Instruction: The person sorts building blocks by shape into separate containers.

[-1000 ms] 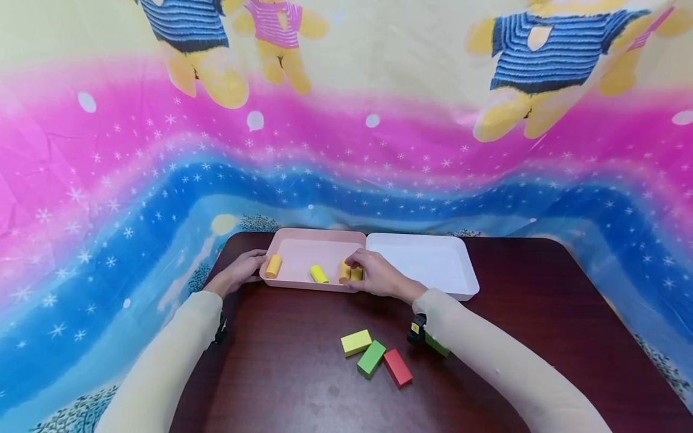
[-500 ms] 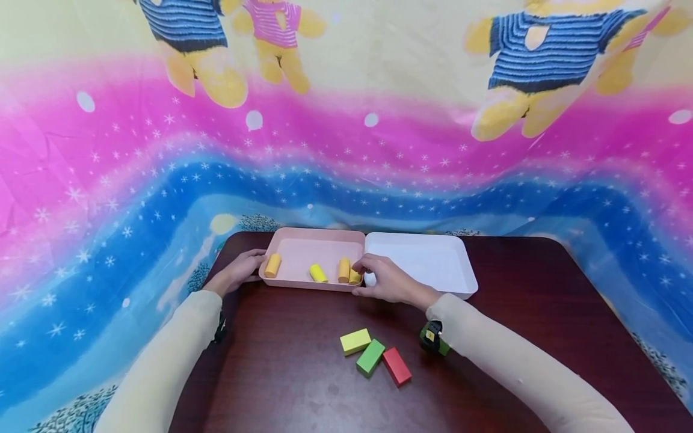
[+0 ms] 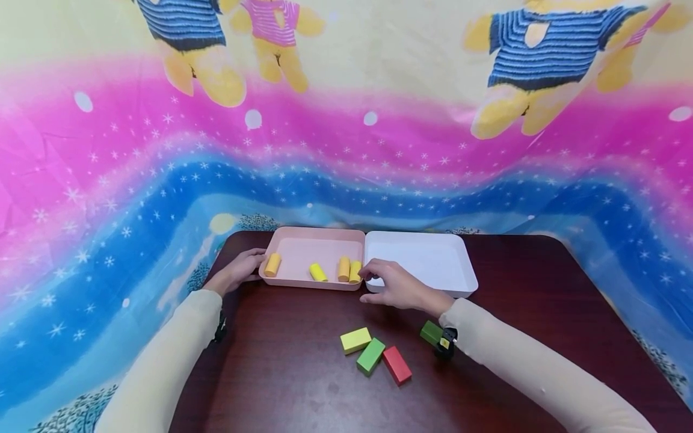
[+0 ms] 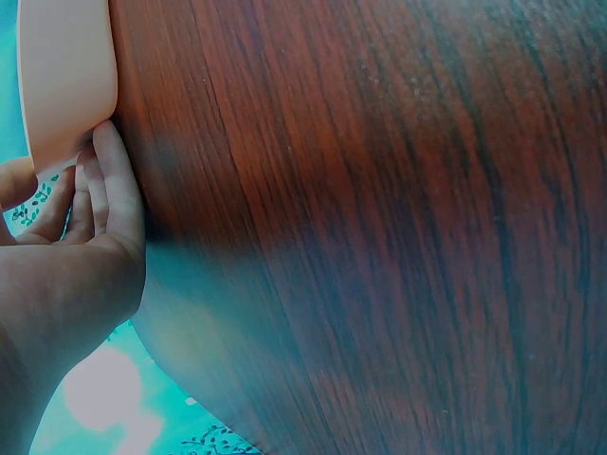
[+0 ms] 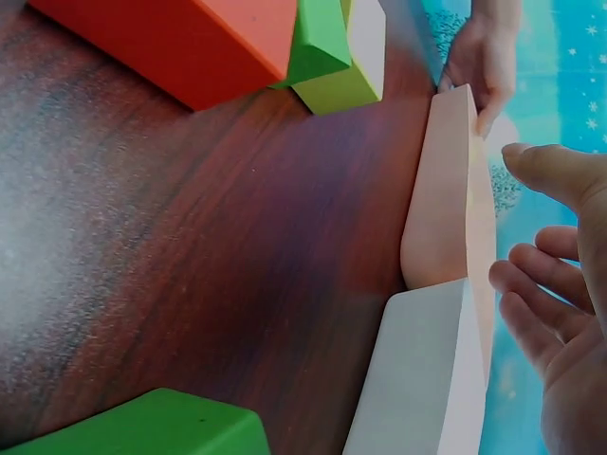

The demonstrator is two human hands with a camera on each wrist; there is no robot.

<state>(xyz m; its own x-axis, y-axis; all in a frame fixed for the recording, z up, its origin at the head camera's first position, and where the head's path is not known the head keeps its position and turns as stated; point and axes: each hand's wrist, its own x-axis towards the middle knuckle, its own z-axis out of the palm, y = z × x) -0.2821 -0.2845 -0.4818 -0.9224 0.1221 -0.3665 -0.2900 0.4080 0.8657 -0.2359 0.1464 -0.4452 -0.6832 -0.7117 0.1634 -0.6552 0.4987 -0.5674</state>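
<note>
The pink tray [image 3: 292, 234] stands at the back of the table with several yellow and orange cylinder blocks lying in it. My left hand [image 3: 242, 270] holds its left end; in the left wrist view the thumb is at the rim and the fingers [image 4: 116, 180] lie against the outer wall. Over the front left corner of the white tray [image 3: 465, 270] hovers my right hand [image 3: 397, 285], fingers loosely bent and holding nothing. Its fingertips are close to the yellow cylinder [image 3: 355, 272] at the pink tray's right end, beside an orange cylinder [image 3: 343, 269].
Nearer me on the dark wooden table [image 3: 281, 361] lie a yellow block [image 3: 355, 341], a green block [image 3: 370, 356] and a red block [image 3: 397, 365]. Another green block [image 3: 430, 332] is partly hidden by the right wrist's camera. A patterned cloth [image 3: 346, 144] hangs behind the table.
My right hand has drawn back rightward from the two cylinders at the pink tray's right end, leaving them lying side by side. My left hand has stayed at the tray.
</note>
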